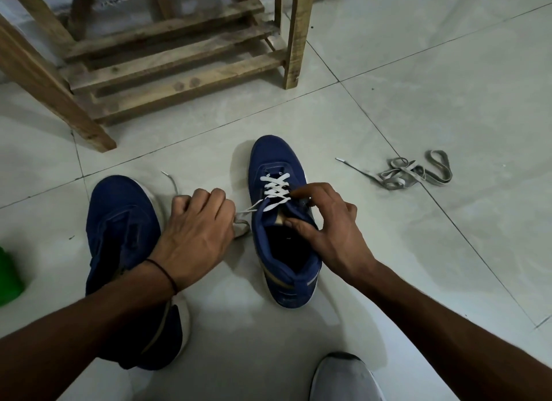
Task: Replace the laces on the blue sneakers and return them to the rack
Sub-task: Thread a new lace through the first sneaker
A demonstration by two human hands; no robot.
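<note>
Two blue sneakers stand on the tiled floor. The right sneaker (pixel 280 221) has a white lace (pixel 276 188) criss-crossed through its front eyelets. My right hand (pixel 325 224) pinches the sneaker's right eyelet edge and tongue near the top of the lacing. My left hand (pixel 200 230) is closed on the white lace's free end between the two shoes; that end trails out past my fist. The left sneaker (pixel 122 233) has no lace and lies partly under my left forearm. A grey old lace (pixel 412 173) lies bundled on the floor to the right.
A wooden slatted rack (pixel 167 60) stands on the floor beyond the shoes. A green object (pixel 9 275) shows at the left edge. A grey shoe toe (pixel 343 376) is at the bottom. Bare tiles lie right of the sneakers.
</note>
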